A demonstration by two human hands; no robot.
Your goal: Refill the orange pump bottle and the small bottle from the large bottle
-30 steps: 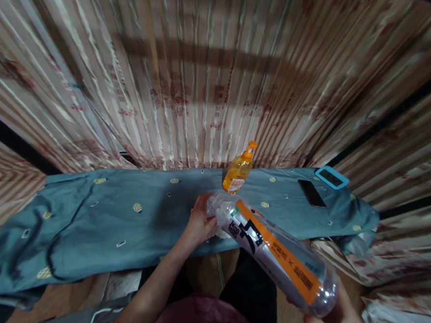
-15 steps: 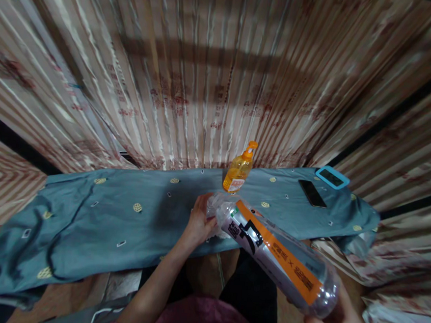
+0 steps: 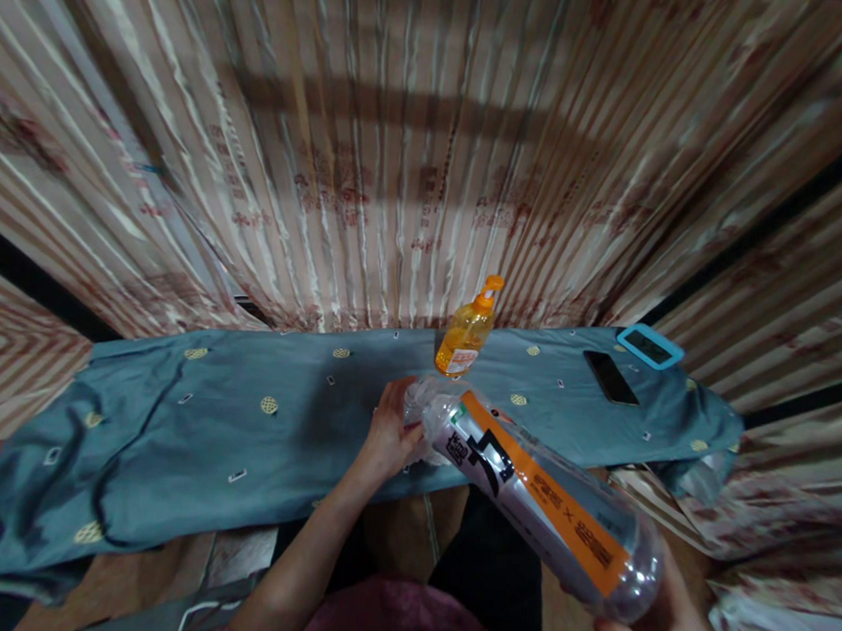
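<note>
A large clear plastic bottle (image 3: 538,502) with an orange label is held tilted above the blue-clothed tabletop (image 3: 241,418). Its base is cupped by the right hand (image 3: 659,630), fingers curled around it. Its neck is gripped by the left hand (image 3: 388,433). A yellow pump bottle (image 3: 466,338) stands just behind.

A clear plastic bottle (image 3: 538,502) with an orange, black and white label lies over a teal cloth (image 3: 241,418) dotted with gold medallions, beside an orange pump bottle (image 3: 466,338), a black phone (image 3: 610,377), and beige striped curtains (image 3: 403,160).
</note>
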